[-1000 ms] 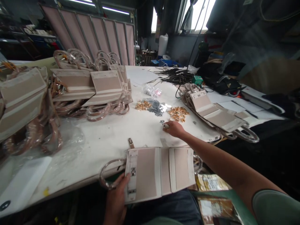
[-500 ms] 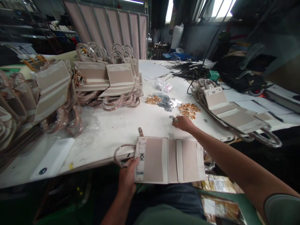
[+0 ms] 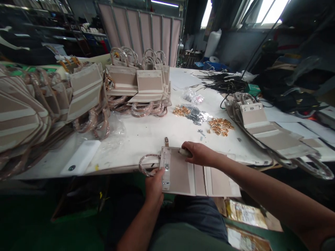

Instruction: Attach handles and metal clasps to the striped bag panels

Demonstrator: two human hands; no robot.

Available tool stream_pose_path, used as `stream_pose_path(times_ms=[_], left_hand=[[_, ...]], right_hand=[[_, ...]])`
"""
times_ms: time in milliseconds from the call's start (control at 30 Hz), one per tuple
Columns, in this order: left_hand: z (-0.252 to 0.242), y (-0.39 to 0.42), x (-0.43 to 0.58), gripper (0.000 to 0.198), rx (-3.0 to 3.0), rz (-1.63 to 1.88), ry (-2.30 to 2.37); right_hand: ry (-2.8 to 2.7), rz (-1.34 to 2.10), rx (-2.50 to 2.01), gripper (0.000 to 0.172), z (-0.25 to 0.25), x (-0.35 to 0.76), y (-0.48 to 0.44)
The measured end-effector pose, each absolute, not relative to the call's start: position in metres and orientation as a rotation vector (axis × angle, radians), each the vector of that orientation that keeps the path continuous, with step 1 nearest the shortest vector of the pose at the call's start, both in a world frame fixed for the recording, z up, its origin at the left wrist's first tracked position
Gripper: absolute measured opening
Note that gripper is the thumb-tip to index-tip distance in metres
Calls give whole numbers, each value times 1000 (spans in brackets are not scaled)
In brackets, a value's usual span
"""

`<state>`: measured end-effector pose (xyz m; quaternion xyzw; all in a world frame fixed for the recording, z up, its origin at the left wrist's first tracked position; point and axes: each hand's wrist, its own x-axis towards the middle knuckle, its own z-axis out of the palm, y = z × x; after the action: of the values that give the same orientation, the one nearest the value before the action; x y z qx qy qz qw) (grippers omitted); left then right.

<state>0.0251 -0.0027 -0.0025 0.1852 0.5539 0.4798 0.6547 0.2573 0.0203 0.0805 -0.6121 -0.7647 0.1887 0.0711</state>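
Note:
A flat, unfolded beige bag panel (image 3: 199, 174) lies across the near edge of the white table (image 3: 146, 136), with a clear-wrapped round handle (image 3: 148, 165) at its left end. My left hand (image 3: 155, 183) grips the panel's left end by a white strip with a small metal fitting. My right hand (image 3: 199, 153) rests on the panel's top edge, fingers pinched around a small pale object I cannot name. A brown strap tab (image 3: 166, 142) lies just beyond the panel.
Piles of gold fittings (image 3: 221, 126) and silver fittings (image 3: 195, 114) lie mid-table. Stacks of finished beige bags (image 3: 141, 83) stand at the back and far left; flat panels (image 3: 272, 134) are stacked on the right. A white block (image 3: 81, 157) lies near the left front edge.
My right hand has pulled back from the loose fittings near the gold pile to the panel's top edge, still pinched. The view has swung left; the left hand keeps its hold.

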Motion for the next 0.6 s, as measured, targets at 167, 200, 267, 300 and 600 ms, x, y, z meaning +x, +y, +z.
stream_pose_path(times_ms=[167,200,267,300,600], left_hand=[[-3,-6,28,36,408,1113,1257],[-4,-6,27,36,407,1114,1253],[-5,-6,27,38,404,1116,1241],[-6,-6,27,39,403,1118,1233],[-7,-6,28,35,371,1133,1220]], right_hand=[[-2385,546,-1910,45,77,240,13],[-2385,481,-1961,44,75,240,10],[-2340,289,-2063,41,71,243,1],[-2310,195,-2088,40,68,246,-5],[-2005,314,-1703,34,44,261,-50]])
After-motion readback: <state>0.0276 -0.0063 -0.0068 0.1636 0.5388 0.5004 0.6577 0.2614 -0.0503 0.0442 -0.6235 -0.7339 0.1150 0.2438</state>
